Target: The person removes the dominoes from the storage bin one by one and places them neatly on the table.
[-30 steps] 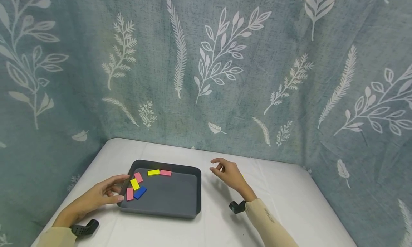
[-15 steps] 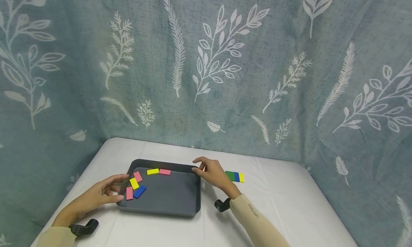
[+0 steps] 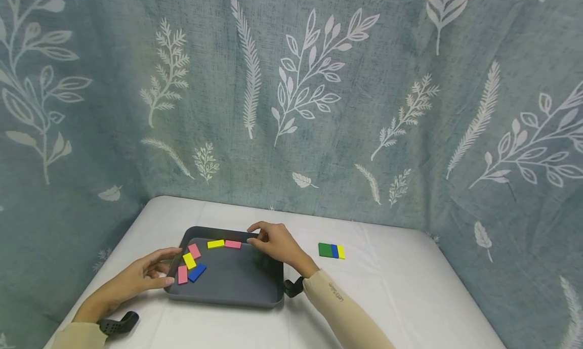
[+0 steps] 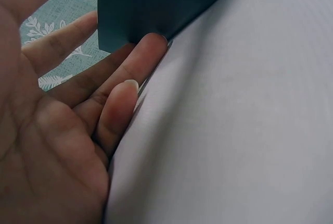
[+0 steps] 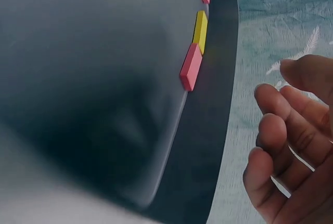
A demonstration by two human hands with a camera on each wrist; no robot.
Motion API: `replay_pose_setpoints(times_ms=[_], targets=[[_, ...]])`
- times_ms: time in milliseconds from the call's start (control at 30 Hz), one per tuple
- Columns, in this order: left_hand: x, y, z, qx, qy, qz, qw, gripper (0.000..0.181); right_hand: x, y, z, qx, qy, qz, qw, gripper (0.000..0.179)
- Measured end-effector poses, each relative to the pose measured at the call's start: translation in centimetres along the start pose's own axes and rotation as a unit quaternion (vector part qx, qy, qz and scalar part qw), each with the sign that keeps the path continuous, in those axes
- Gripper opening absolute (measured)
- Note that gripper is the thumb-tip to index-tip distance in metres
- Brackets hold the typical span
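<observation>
A dark grey tray [image 3: 237, 286] sits on the white table. My left hand [image 3: 132, 278] is at its left side, fingers touching the outer wall [image 4: 135, 10]. Over the tray's back right part hovers my right hand [image 3: 279, 247], fingers loosely bent, holding nothing; the right wrist view shows its fingers [image 5: 270, 130] apart from the rim. Inside the tray, a yellow block [image 3: 216, 244] lies end to end with a pink block [image 3: 233, 244] by the back wall. At the left are another pink block [image 3: 194, 251], a yellow one [image 3: 189, 261], a third pink one [image 3: 182, 275] and a blue one [image 3: 197, 272].
Right of the tray, a green block [image 3: 325, 250], a blue block [image 3: 334, 251] and a yellow block [image 3: 341, 252] lie side by side on the table. A leaf-patterned curtain [image 3: 237, 187] hangs behind the table and along both sides.
My right hand has moved left from beside the tray to above it, uncovering the green, blue and yellow blocks on the table. My left hand stays at the tray's left side.
</observation>
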State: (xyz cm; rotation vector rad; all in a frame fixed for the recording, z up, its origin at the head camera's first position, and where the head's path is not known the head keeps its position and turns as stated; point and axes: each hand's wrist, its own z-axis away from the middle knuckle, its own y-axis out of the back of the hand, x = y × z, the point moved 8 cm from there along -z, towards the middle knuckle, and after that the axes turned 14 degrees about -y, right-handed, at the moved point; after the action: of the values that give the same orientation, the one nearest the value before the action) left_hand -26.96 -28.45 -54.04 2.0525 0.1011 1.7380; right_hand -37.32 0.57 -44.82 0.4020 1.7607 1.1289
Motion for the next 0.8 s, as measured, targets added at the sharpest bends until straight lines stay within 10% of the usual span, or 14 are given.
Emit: replay_pose_setpoints(times_ms=[800], targets=[[-0.3,0.2,-0.1,0.003,-0.007,0.001,1.0000,0.084,-5.5,-6.4,-2.3,-0.096,0.037,0.007,0.9946,0.034]])
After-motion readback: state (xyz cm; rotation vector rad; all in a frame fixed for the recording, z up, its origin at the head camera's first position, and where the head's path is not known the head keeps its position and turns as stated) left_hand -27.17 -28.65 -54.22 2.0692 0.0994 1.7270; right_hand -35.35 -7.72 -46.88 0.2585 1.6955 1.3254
